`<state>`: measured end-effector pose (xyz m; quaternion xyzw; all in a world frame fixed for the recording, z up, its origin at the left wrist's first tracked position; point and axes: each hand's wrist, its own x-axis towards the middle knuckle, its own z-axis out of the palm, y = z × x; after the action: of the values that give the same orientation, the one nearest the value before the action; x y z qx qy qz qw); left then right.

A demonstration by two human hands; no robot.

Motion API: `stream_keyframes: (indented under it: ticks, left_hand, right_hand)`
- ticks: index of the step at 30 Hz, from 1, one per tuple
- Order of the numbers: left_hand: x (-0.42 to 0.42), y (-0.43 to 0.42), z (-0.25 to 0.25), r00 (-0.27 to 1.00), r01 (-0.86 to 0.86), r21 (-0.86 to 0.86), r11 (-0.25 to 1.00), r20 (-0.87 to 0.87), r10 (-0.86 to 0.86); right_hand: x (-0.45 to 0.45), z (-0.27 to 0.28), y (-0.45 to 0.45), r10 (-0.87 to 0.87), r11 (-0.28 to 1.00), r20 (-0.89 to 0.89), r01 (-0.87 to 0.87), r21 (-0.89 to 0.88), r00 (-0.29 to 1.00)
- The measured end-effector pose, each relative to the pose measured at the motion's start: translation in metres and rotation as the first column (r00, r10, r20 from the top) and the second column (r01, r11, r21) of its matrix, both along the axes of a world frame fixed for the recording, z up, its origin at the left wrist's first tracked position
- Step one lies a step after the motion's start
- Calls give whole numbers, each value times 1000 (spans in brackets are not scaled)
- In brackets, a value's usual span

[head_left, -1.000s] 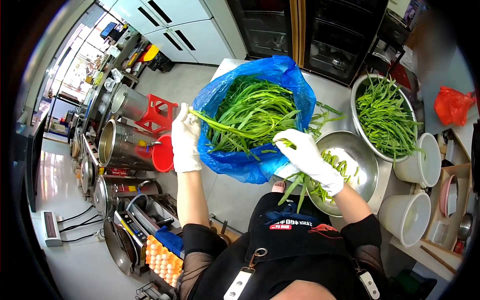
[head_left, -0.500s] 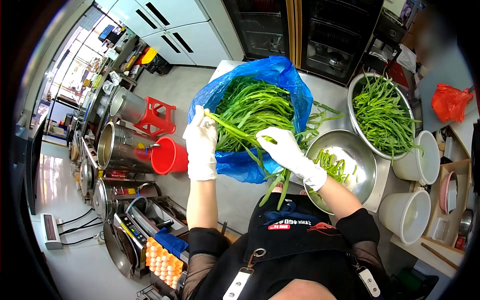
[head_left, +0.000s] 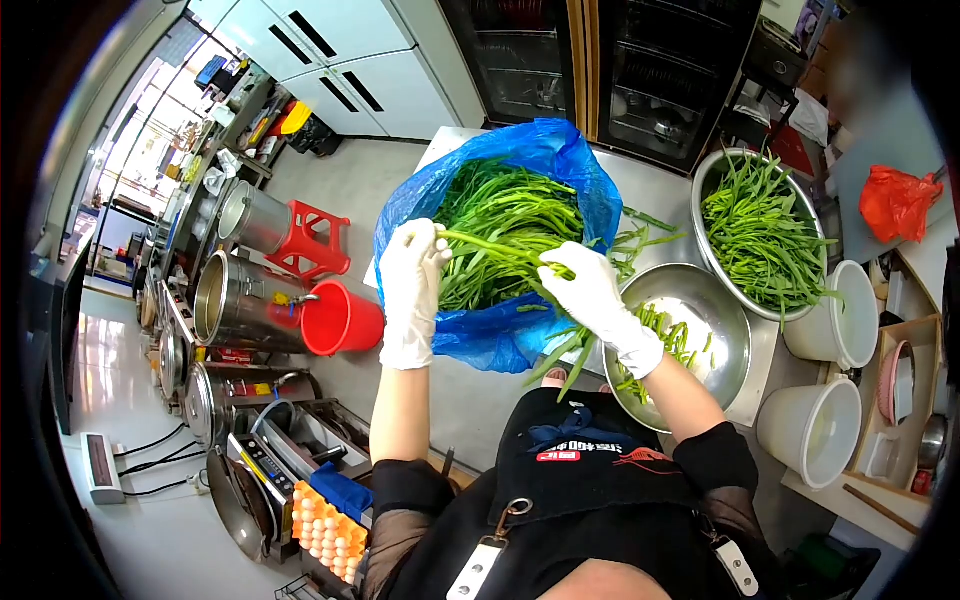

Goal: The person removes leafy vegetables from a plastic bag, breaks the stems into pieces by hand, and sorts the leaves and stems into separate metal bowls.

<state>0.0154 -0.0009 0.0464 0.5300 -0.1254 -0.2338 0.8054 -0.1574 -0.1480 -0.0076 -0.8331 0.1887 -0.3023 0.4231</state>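
In white gloves, both my hands hold a long green stem of what looks like water spinach [head_left: 485,244]. My left hand [head_left: 412,280] pinches one end. My right hand [head_left: 592,292] is closed farther along it, and leafy ends hang below. Under the stem sits an open blue plastic bag [head_left: 415,190] full of leafy greens [head_left: 515,205]. To the right of my right hand, a steel bowl [head_left: 722,375] contains short stem pieces [head_left: 672,332]. A larger steel basin [head_left: 706,232] beyond it is heaped with leafy greens [head_left: 765,235].
Two white buckets [head_left: 850,315] [head_left: 818,425] stand at the right, near a red plastic bag [head_left: 897,203]. On the left are a red bucket [head_left: 345,318], a red stool [head_left: 315,240] and steel pots [head_left: 235,300]. An egg tray [head_left: 328,528] lies lower left.
My right hand has shifted to the right and my left hand slightly down. The stem stretches between them at a flatter angle. The view has tilted slightly.
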Motion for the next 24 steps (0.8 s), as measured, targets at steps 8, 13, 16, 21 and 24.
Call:
stream_keyframes:
  ticks: [8, 13, 16, 21, 24]
  left_hand:
    - [0, 21, 1, 778, 39, 671, 741, 445, -444]
    - [-3, 22, -15, 533, -92, 632, 769, 684, -498]
    - [-6, 24, -15, 341, -236, 532, 813, 829, -443]
    - [-13, 32, -9, 175, -334, 490, 805, 872, -458]
    - [-29, 20, -10, 235, -249, 517, 819, 852, -467]
  right_hand:
    - [-13, 8, -21, -95, 985, -19, 92, -148, 995]
    - [-12, -4, -44, 7, 935, -38, 7, 354, 999]
    - [-23, -3, -59, -16, 782, -2, 14, 623, 1000]
    - [-36, 23, -71, -144, 901, 109, 85, 426, 983]
    - [-15, 43, -31, 66, 998, 173, -62, -26, 983]
